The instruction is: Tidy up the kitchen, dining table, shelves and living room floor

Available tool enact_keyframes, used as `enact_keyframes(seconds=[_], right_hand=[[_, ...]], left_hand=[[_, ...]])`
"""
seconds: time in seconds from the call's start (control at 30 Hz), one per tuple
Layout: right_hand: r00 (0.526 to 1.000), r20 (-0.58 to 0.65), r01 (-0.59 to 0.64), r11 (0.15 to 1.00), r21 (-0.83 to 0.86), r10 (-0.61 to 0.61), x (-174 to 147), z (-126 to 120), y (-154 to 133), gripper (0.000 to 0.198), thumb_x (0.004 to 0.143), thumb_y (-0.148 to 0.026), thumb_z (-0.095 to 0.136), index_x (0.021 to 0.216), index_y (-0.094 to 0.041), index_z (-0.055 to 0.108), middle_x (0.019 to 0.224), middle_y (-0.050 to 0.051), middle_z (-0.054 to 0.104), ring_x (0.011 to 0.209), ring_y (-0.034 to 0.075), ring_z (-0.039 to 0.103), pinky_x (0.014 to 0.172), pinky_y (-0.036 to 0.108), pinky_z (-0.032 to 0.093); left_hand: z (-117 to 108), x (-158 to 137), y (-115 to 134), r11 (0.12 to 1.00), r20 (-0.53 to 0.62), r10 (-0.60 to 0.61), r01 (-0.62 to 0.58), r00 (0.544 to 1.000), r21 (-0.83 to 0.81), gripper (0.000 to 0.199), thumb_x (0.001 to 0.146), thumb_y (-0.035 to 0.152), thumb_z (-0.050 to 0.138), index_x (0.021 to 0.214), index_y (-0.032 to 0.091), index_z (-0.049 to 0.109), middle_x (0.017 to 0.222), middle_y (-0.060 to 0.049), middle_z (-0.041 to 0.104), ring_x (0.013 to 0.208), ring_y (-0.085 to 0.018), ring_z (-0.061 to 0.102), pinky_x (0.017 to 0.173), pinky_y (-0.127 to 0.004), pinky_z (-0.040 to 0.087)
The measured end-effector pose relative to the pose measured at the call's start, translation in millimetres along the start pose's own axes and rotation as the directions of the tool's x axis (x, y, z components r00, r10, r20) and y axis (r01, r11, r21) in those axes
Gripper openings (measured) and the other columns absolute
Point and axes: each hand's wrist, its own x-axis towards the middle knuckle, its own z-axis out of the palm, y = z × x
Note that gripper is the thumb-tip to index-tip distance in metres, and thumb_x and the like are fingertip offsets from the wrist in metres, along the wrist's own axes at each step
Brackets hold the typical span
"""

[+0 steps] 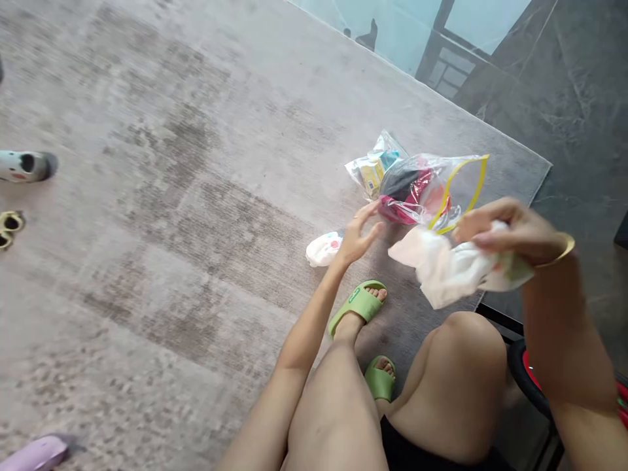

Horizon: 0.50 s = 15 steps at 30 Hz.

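My right hand [510,226], with a gold bangle at the wrist, is closed on a crumpled white and pale pink cloth [449,265]. The cloth hangs blurred in the air over the rug. My left hand [356,239] has its fingers spread and holds nothing. Its fingertips are beside a clear plastic bag [409,190] with a yellow-edged opening and dark and magenta contents; whether they touch cannot be made out. Behind that lies a smaller clear packet [375,167] with yellow and blue contents. A white bundle with a pink mark [322,250] rests left of my left hand.
A grey-beige patterned rug [245,196] lies under everything, bordered by dark glossy floor [564,98]. My feet wear green slides [360,307]. Small yellow sunglasses [10,226], a patterned white item [24,167] and a lilac object [36,454] are at the left. A black-and-red seat [527,373] is at the right.
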Motion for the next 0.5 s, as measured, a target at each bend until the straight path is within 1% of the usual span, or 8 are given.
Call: enact_keyframes(seconds=[0.03, 0.1, 0.17, 0.23, 0.3, 0.37, 0.43, 0.5], right_hand=[[0.994, 0.111, 0.000, 0.999, -0.037, 0.004, 10.0, 19.0, 8.1, 0.045, 0.074, -0.057, 0.073, 0.058, -0.019, 0.056, 0.066, 0.000, 0.062, 0.060, 0.012, 0.056, 0.056, 0.026, 0.041], [0.976, 0.206, -0.032, 0.977, -0.211, 0.077, 38.2, 58.6, 35.3, 0.042, 0.084, -0.055, 0.064, 0.065, -0.017, 0.060, 0.066, 0.001, 0.062, 0.065, 0.014, 0.058, 0.060, 0.026, 0.042], [0.973, 0.101, -0.142, 0.885, -0.444, 0.207, 69.7, 95.5, 70.4, 0.038, 0.092, -0.047, 0.056, 0.073, -0.015, 0.064, 0.072, 0.005, 0.066, 0.075, 0.019, 0.062, 0.068, 0.028, 0.045], [0.958, -0.028, -0.243, 0.756, -0.608, 0.285, 95.9, 125.5, 102.7, 0.030, 0.093, -0.037, 0.056, 0.089, -0.011, 0.069, 0.098, 0.016, 0.070, 0.100, 0.027, 0.064, 0.086, 0.034, 0.048], [0.972, -0.133, -0.234, 0.745, -0.624, 0.193, 113.7, 148.0, 123.4, 0.041, 0.085, -0.034, 0.068, 0.115, -0.007, 0.065, 0.131, 0.025, 0.059, 0.129, 0.034, 0.050, 0.106, 0.042, 0.040], [0.981, -0.187, -0.142, 0.874, -0.465, 0.060, 125.3, 163.7, 130.5, 0.076, 0.073, -0.038, 0.080, 0.137, -0.008, 0.050, 0.148, 0.025, 0.043, 0.142, 0.034, 0.037, 0.115, 0.045, 0.032], [0.966, -0.258, -0.060, 0.990, -0.131, 0.024, 134.7, 172.3, 127.9, 0.094, 0.066, -0.046, 0.083, 0.143, -0.012, 0.042, 0.148, 0.021, 0.045, 0.139, 0.031, 0.042, 0.114, 0.045, 0.037], [0.937, -0.341, -0.001, 0.978, 0.209, 0.074, 143.0, 171.9, 121.6, 0.090, 0.062, -0.054, 0.082, 0.136, -0.014, 0.048, 0.136, 0.018, 0.058, 0.126, 0.029, 0.056, 0.106, 0.043, 0.046]], left_hand=[[-12.4, -15.2, -12.3, 0.979, -0.071, -0.113, 0.123, 0.991, 0.163, 0.061, 0.090, 0.043, 0.057, 0.146, 0.022, 0.044, 0.150, -0.014, 0.046, 0.138, -0.029, 0.044, 0.116, -0.048, 0.032], [-33.0, -43.3, -39.6, 0.810, -0.167, -0.347, 0.384, 0.923, 0.442, 0.085, 0.077, 0.044, 0.073, 0.149, 0.016, 0.038, 0.155, -0.021, 0.035, 0.147, -0.037, 0.026, 0.119, -0.059, 0.018], [-47.9, -63.3, -64.7, 0.644, -0.154, -0.500, 0.484, 0.853, 0.592, 0.103, 0.064, 0.042, 0.083, 0.150, 0.013, 0.034, 0.156, -0.026, 0.031, 0.149, -0.042, 0.019, 0.116, -0.067, 0.009], [-58.5, -71.7, -80.8, 0.591, -0.082, -0.582, 0.491, 0.809, 0.640, 0.093, 0.062, 0.039, 0.083, 0.143, 0.014, 0.044, 0.146, -0.025, 0.046, 0.143, -0.043, 0.032, 0.115, -0.069, 0.012], [-65.9, -68.8, -83.9, 0.661, 0.011, -0.610, 0.502, 0.792, 0.557, 0.070, 0.065, 0.040, 0.080, 0.127, 0.015, 0.057, 0.126, -0.019, 0.063, 0.126, -0.040, 0.053, 0.111, -0.062, 0.028], [-70.7, -56.1, -75.2, 0.809, 0.121, -0.560, 0.509, 0.820, 0.293, 0.061, 0.067, 0.044, 0.077, 0.118, 0.014, 0.061, 0.113, -0.014, 0.069, 0.111, -0.035, 0.063, 0.102, -0.051, 0.045], [-72.4, -35.4, -60.5, 0.898, 0.181, -0.418, 0.435, 0.890, -0.067, 0.070, 0.067, 0.048, 0.078, 0.124, 0.013, 0.057, 0.118, -0.014, 0.067, 0.109, -0.031, 0.064, 0.095, -0.043, 0.051], [-70.5, -8.0, -47.4, 0.890, 0.232, -0.276, 0.339, 0.933, -0.305, 0.082, 0.064, 0.046, 0.081, 0.133, 0.015, 0.050, 0.127, -0.014, 0.063, 0.116, -0.030, 0.060, 0.097, -0.039, 0.050]])
